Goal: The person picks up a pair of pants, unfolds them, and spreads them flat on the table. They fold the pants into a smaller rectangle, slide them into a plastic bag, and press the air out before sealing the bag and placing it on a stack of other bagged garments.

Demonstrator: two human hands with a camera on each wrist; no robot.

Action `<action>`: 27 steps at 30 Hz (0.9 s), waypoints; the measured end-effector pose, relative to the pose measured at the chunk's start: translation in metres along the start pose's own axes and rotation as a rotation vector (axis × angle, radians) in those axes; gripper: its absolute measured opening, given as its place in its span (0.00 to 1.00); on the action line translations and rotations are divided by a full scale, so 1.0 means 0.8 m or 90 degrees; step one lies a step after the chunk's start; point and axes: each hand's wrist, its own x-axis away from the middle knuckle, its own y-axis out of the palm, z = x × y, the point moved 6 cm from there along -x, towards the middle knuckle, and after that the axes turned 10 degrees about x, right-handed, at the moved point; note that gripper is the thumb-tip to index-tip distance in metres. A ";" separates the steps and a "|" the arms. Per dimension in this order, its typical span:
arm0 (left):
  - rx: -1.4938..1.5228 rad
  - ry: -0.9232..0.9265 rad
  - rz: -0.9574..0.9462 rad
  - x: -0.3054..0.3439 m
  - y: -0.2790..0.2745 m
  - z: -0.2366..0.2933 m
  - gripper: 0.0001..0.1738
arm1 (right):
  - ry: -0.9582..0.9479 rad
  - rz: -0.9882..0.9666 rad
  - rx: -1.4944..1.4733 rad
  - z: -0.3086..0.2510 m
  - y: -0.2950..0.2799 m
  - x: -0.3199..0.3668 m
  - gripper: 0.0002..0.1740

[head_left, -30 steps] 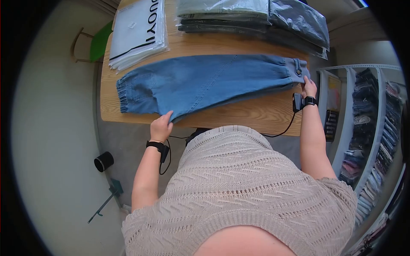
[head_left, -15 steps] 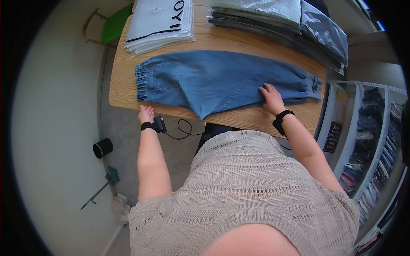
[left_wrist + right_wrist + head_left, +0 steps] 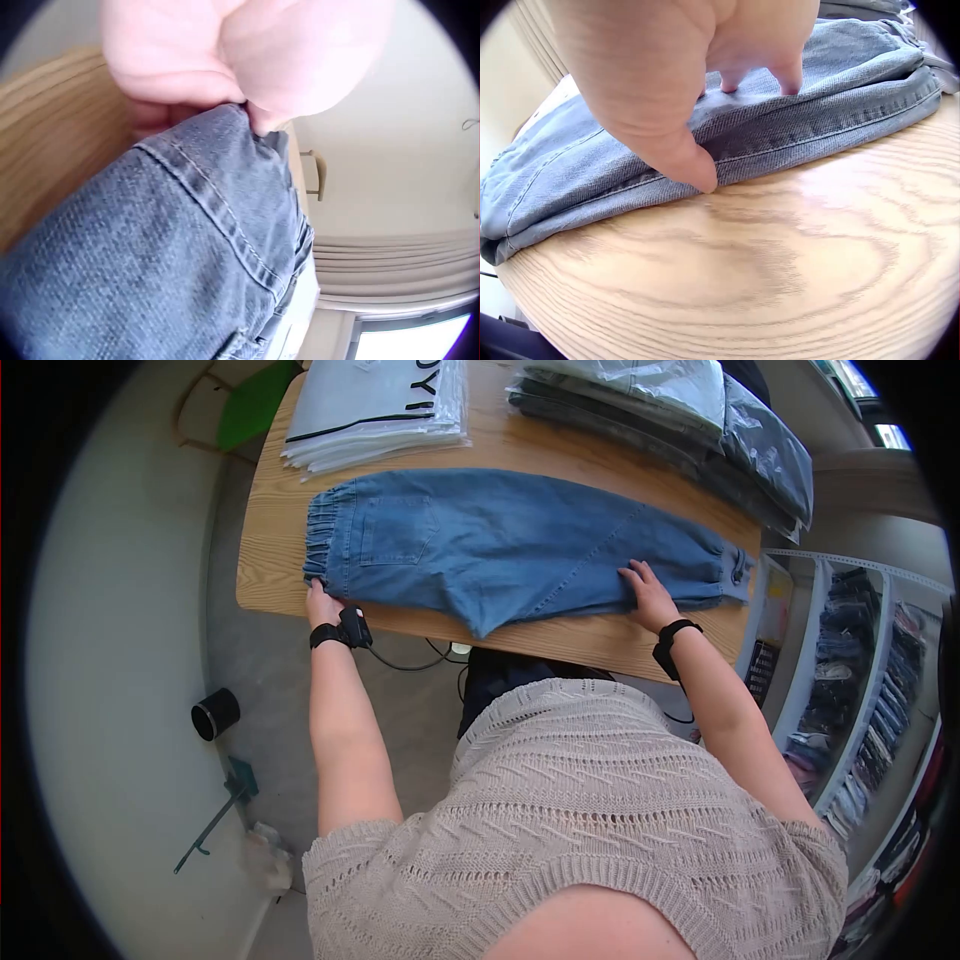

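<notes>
Blue jeans (image 3: 500,545) lie folded lengthwise on the wooden table (image 3: 270,560), elastic waistband at the left, cuffs at the right. The left hand (image 3: 322,606) is at the waistband's near corner; in the left wrist view that hand (image 3: 240,60) pinches the denim (image 3: 165,247) between thumb and fingers. Along the near edge of the leg, the right hand (image 3: 652,600) rests on the fabric. Seen from the right wrist, the hand (image 3: 682,82) has its fingertips on top of the denim (image 3: 840,112) and its thumb against the near edge.
White printed plastic bags (image 3: 375,410) are stacked at the back left. Bagged folded garments (image 3: 640,410) are piled at the back right. Shelves of clothes (image 3: 840,680) stand right of the table. A cable (image 3: 400,664) hangs by the table's front edge.
The right hand has moved from the cuff to mid-leg. The left hand let go of the near edge, moved left and now grips the waistband corner. The jeans appear further left relative to the table.
</notes>
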 end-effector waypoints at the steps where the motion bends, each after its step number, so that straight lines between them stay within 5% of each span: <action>1: -0.001 -0.006 -0.001 0.003 0.005 0.001 0.22 | 0.000 0.005 0.011 -0.001 0.000 0.000 0.44; 4: -0.031 0.005 0.140 0.027 0.009 0.008 0.17 | 0.003 0.003 0.028 -0.005 0.002 -0.001 0.43; 6: -0.559 0.541 0.338 0.095 0.042 0.077 0.15 | 0.021 0.011 0.026 -0.008 0.002 -0.001 0.43; 8: -0.592 0.814 -0.055 0.172 0.115 0.081 0.19 | 0.024 0.024 0.028 -0.011 0.002 -0.002 0.40; 12: -0.648 0.782 -0.599 0.282 0.172 -0.015 0.21 | 0.039 0.089 0.139 -0.035 -0.006 0.004 0.32; 14: -0.694 0.719 -0.659 0.307 0.180 -0.050 0.25 | -0.067 0.153 0.135 -0.061 -0.002 0.005 0.31; 21: -0.805 0.687 -0.470 0.307 0.185 -0.109 0.33 | -0.049 0.179 0.185 -0.055 0.022 0.000 0.25; 25: -0.849 0.680 -0.477 0.307 0.180 -0.100 0.29 | -0.061 0.171 0.145 -0.041 0.026 0.001 0.26; 27: -0.803 0.829 -0.574 0.328 0.180 -0.094 0.27 | -0.075 0.144 0.167 -0.040 0.028 0.002 0.26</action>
